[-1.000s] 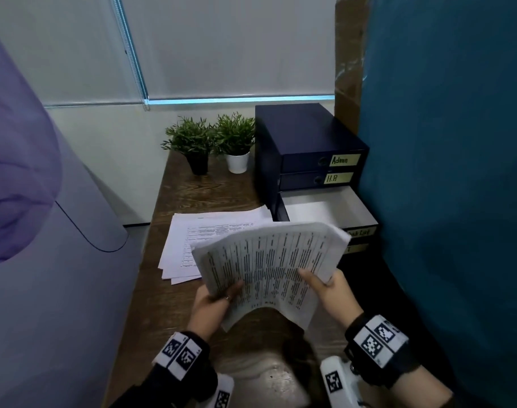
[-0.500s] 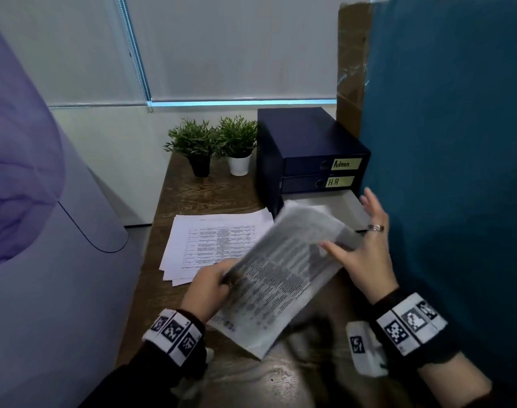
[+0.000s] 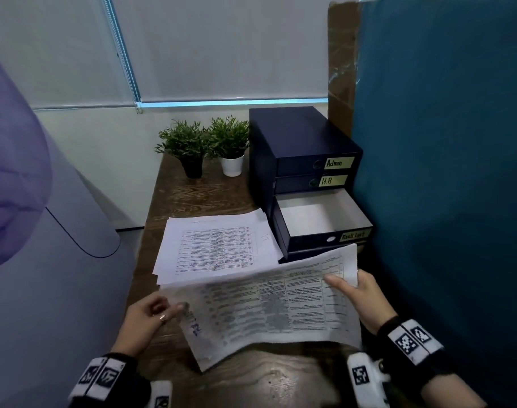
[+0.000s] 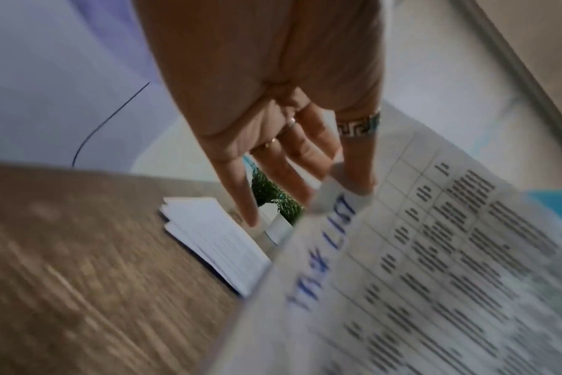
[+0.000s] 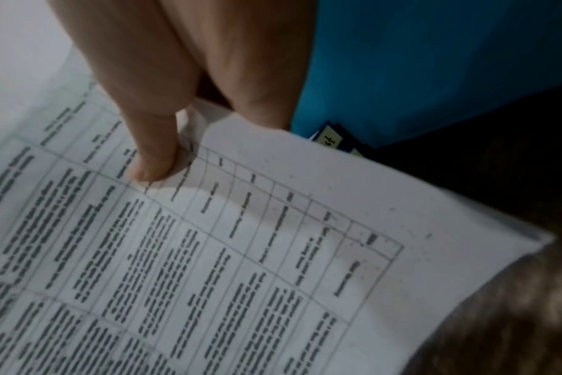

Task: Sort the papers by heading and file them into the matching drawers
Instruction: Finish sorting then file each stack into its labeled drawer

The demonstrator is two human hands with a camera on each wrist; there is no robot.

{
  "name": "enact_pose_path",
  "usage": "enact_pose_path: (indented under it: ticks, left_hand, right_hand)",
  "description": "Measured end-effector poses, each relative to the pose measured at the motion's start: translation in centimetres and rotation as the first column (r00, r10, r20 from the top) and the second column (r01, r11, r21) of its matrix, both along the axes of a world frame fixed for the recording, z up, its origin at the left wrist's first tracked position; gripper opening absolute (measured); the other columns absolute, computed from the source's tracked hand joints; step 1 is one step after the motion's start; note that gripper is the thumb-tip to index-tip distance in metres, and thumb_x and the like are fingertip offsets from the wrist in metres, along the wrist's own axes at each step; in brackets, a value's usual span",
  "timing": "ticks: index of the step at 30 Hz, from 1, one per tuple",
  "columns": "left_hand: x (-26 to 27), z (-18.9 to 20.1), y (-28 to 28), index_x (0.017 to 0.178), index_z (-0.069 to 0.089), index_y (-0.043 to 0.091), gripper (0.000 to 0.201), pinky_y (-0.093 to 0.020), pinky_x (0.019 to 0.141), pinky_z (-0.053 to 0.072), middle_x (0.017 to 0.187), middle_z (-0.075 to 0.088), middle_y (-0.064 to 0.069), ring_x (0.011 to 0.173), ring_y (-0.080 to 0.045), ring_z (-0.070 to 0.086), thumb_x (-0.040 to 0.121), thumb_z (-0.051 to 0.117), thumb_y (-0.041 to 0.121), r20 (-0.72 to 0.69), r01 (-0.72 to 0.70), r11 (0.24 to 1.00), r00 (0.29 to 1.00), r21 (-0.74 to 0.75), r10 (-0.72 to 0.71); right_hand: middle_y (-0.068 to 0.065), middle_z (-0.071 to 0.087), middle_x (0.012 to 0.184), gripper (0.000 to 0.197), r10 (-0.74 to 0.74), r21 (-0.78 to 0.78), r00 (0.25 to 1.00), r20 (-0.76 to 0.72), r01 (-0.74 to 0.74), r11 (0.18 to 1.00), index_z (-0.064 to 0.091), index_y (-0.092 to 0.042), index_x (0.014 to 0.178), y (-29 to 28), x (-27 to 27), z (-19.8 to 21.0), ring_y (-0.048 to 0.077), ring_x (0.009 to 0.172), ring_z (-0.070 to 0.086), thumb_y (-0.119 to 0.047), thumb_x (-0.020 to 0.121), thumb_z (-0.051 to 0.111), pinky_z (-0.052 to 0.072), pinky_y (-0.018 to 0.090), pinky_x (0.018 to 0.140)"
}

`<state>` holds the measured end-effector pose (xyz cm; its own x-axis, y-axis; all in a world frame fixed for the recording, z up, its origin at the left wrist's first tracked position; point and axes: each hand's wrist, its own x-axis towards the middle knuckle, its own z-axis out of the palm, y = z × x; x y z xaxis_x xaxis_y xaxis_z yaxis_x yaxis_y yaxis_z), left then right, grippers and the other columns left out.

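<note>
A: Both hands are on the sheaf of papers (image 3: 269, 307) now, holding it low over the table (image 3: 192, 198). The left hand (image 3: 147, 318) is pinching the near-left corner between thumb and fingertips, right beside the blue handwritten heading.

B: And the right hand (image 3: 361, 298) is gripping the far-right edge, thumb pressing on top, fingers underneath. The heading is blurring in the left wrist view, but it is looking like "Task List".

A: So this is the filing step, I reckon. The open drawer (image 3: 322, 219) is sitting just beyond the sheaf, third down in the drawer cabinet (image 3: 298, 142), under "Admin" and "H.R".

B: Its label is hard to read. Next, the sheaf is needing squaring up, lifting over the drawer front, and lowering flat inside.

A: Meanwhile the other stack (image 3: 219, 245) is lying on the table, still waiting for filing.
</note>
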<state>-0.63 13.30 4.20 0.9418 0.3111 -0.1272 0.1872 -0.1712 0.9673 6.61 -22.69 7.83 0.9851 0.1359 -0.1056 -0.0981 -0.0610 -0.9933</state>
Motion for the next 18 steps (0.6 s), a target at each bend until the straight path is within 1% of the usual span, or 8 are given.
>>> enact_pose_path:
  ticks: [3,5,8,10,12,14,16,18]
  left_hand:
    - [0.7,-0.2,-2.4,0.078,0.067,0.013,0.024,-0.014,0.061,0.054,0.079,0.074,0.0,0.065,-0.003,0.067,0.061,0.083,0.011,0.021,-0.018,0.983,1.0,-0.184,0.023]
    - [1.3,-0.6,-3.5,0.08,0.065,0.016,0.026,-0.016,0.068,0.055,0.079,0.072,0.004,0.071,-0.008,0.066,0.065,0.077,-0.002,0.019,-0.086,0.972,0.996,-0.22,0.092]
    - [1.3,-2.1,-3.9,0.079,0.063,0.017,0.032,-0.01,0.059,0.053,0.065,0.069,0.011,0.065,-0.004,0.065,0.069,0.07,-0.013,-0.029,-0.104,0.967,0.995,-0.232,0.1]
    - [0.9,-3.3,-4.1,0.077,0.067,0.018,0.028,-0.019,0.066,0.054,0.066,0.071,0.011,0.079,-0.017,0.065,0.07,0.072,-0.008,-0.098,-0.027,0.983,0.995,-0.181,0.009]
    - [0.6,-4.2,-4.2,0.076,0.065,0.018,0.027,-0.028,0.074,0.051,0.078,0.072,0.005,0.085,-0.023,0.061,0.074,0.068,-0.008,-0.186,0.044,0.985,0.98,-0.166,-0.075]
    - [0.6,-4.4,-4.6,0.078,0.062,0.017,0.03,-0.034,0.078,0.048,0.088,0.068,-0.006,0.086,-0.026,0.06,0.079,0.06,-0.013,-0.219,0.084,0.985,0.969,-0.148,-0.116]
    - [1.1,-3.7,-5.1,0.082,0.065,0.012,0.019,-0.027,0.068,0.054,0.081,0.073,-0.001,0.091,-0.029,0.065,0.082,0.06,-0.006,-0.21,0.101,0.975,0.967,-0.2,-0.143]
    - [1.9,-2.3,-5.6,0.092,0.067,0.011,0.011,-0.023,0.063,0.056,0.081,0.076,0.001,0.087,-0.021,0.071,0.084,0.062,0.007,-0.183,0.116,0.958,0.969,-0.263,-0.167]
  right_hand:
    - [0.01,0.074,0.1,0.071,-0.01,0.112,1.0,0.01,0.009,0.994,0.066,-0.003,0.104,0.6,-0.3,-0.9,0.024,0.091,0.071,-0.049,0.052,0.082,0.057,0.025,0.069]
    - [0.012,0.073,0.102,0.078,-0.012,0.183,1.0,0.003,0.011,0.983,0.065,-0.002,0.105,0.6,-0.3,-1.3,0.025,0.093,0.07,-0.051,0.047,0.084,0.056,0.025,0.071]
    - [0.015,0.072,0.103,0.072,0.006,0.207,0.998,-0.067,0.008,0.978,0.067,-0.003,0.103,-0.1,-0.3,-2.8,0.029,0.096,0.068,-0.041,0.046,0.088,0.057,0.028,0.073]
    - [0.012,0.072,0.103,0.069,0.049,0.148,0.991,-0.123,-0.03,0.989,0.066,-0.005,0.105,-0.6,-0.7,-4.0,0.027,0.1,0.067,-0.035,0.048,0.088,0.057,0.027,0.075]
    - [0.006,0.073,0.101,0.068,0.094,0.077,0.983,-0.16,-0.082,0.994,0.063,-0.009,0.107,-0.7,-1.1,-5.3,0.013,0.095,0.069,-0.038,0.05,0.087,0.055,0.019,0.071]
    - [-0.002,0.069,0.099,0.04,0.083,0.035,0.977,-0.194,-0.077,0.996,0.059,-0.012,0.109,-0.5,-1.2,-5.7,0.001,0.086,0.068,-0.023,0.074,0.075,0.052,0.011,0.066]
    - [-0.003,0.069,0.098,0.025,0.052,0.005,0.976,-0.211,-0.052,0.999,0.059,-0.012,0.108,-1.0,-0.9,-5.4,0.008,0.09,0.068,-0.019,0.084,0.063,0.053,0.012,0.065]
    - [-0.001,0.074,0.092,0.037,0.041,-0.046,0.976,-0.216,-0.052,0.998,0.064,-0.01,0.106,-2.2,-0.2,-4.8,0.018,0.092,0.069,-0.033,0.077,0.068,0.056,0.02,0.071]
